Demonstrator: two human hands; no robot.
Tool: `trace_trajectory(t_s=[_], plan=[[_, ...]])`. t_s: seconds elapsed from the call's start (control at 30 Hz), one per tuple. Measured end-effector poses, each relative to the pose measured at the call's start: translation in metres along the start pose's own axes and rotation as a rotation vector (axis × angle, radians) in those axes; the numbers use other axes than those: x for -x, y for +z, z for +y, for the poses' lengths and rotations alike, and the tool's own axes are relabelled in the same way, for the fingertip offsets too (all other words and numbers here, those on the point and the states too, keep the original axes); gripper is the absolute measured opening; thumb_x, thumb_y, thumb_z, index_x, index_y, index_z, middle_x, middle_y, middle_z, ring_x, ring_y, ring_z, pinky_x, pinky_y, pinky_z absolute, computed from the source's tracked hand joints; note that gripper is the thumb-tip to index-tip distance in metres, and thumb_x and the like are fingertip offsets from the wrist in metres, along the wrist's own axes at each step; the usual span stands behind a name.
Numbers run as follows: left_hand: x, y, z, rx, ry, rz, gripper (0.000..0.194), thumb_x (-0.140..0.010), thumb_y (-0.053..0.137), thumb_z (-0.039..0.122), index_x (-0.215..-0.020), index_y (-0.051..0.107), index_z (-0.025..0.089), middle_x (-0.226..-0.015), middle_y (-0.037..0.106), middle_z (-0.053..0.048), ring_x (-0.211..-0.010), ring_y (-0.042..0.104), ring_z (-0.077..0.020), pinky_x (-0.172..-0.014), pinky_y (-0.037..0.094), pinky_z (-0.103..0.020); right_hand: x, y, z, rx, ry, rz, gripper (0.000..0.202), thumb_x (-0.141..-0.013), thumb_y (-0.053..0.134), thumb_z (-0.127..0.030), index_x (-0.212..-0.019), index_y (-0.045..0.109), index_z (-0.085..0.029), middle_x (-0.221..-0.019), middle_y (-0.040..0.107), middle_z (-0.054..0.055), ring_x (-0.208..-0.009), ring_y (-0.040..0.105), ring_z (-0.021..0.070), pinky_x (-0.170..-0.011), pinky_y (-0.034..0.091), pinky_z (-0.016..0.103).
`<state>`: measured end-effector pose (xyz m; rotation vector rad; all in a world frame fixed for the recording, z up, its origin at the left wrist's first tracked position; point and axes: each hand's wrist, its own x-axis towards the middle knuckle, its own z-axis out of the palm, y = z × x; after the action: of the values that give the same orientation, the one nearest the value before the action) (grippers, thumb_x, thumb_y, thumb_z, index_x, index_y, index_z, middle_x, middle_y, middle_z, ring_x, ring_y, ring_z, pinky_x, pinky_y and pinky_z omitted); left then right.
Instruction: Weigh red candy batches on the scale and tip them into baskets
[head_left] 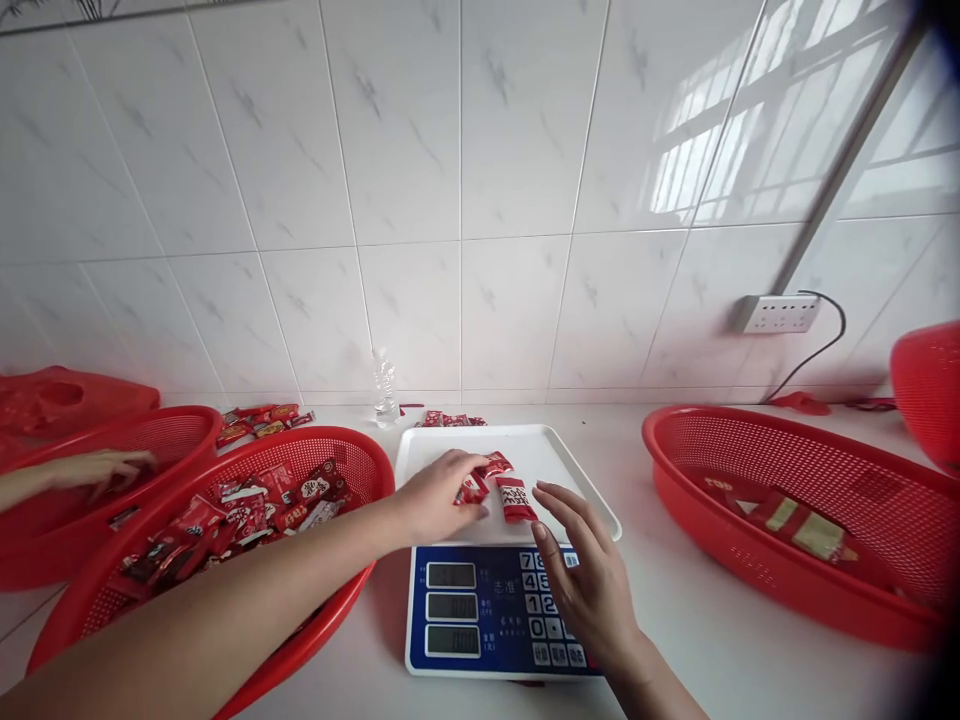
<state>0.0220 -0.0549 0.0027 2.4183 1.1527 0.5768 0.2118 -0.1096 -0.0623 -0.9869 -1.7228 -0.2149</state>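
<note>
Small red wrapped packets lie on the white pan (559,455) of a digital scale with a blue keypad panel (506,590). Over the pan's left half, my left hand (442,497) has its thumb and fingers curled round a red packet (471,489). A second packet (496,464) touches its fingertips. Just right of these, one red packet with white print (516,498) rests flat on the pan. My right hand (585,570) hovers beside that packet, fingers apart and holding nothing, and hides part of the keypad.
A red basket (379,470) of mixed packets stands left of the scale. Another person's hand (112,470) reaches into a second red basket (202,420). On the right, a red basket (705,540) holds a few packs. A clear bottle (385,390) and loose packets (450,419) sit near the wall.
</note>
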Motion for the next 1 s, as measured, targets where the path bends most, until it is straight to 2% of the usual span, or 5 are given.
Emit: trace_trajectory(t_s=[0.17,0.43,0.7,0.9,1.0], plan=[[-0.016,0.019,-0.009,-0.171,-0.103,-0.177,0.088,-0.072,0.058,0.063,-0.143,0.02,0.028,-0.153,0.008,-0.011,-0.139,0.002,-0.0333,-0.11,0.014,-0.054,-0.001,0.001,0.003,0.031,0.006,-0.009,0.028,-0.089,0.047,-0.022,-0.117,0.051,-0.022,-0.112,0.06,0.009,-0.103,0.058,0.0191,-0.078,0.053,0.034],[-0.032,0.02,-0.016,-0.264,-0.141,-0.193,0.093,-0.065,0.06,0.068,-0.14,0.022,0.027,-0.152,0.012,-0.013,-0.139,0.0,-0.0349,-0.108,0.01,-0.059,0.002,0.009,0.012,0.229,-0.057,-0.192,0.03,-0.09,0.047,-0.033,-0.118,0.054,-0.022,-0.106,0.068,0.005,-0.102,0.059,0.0236,-0.084,0.048,0.042],[-0.001,0.008,-0.006,-0.346,0.085,-0.053,0.016,-0.075,0.064,0.031,-0.085,0.064,0.018,-0.118,0.051,-0.009,-0.126,0.034,-0.0287,-0.106,0.029,-0.041,0.004,0.011,0.013,0.21,-0.037,-0.2,0.031,-0.09,0.046,-0.036,-0.115,0.057,-0.022,-0.104,0.068,0.006,-0.1,0.061,0.0228,-0.085,0.047,0.042],[0.031,-0.05,-0.018,-0.253,-0.074,0.151,0.025,-0.076,0.062,0.033,-0.096,0.061,0.017,-0.122,0.051,-0.009,-0.118,0.043,-0.0239,-0.102,0.034,-0.034,0.006,0.013,0.018,0.167,-0.049,-0.157,0.029,-0.089,0.047,-0.036,-0.112,0.058,-0.022,-0.1,0.069,0.006,-0.098,0.061,0.0238,-0.082,0.049,0.043],[0.055,-0.093,-0.035,-0.134,-0.214,-0.065,0.03,-0.075,0.062,0.04,-0.099,0.062,0.021,-0.123,0.054,-0.004,-0.116,0.048,-0.0224,-0.099,0.035,-0.032,0.007,0.012,0.019,0.151,-0.042,-0.151,0.029,-0.089,0.047,-0.037,-0.111,0.059,-0.022,-0.1,0.069,0.006,-0.097,0.061,0.0237,-0.081,0.049,0.042]])
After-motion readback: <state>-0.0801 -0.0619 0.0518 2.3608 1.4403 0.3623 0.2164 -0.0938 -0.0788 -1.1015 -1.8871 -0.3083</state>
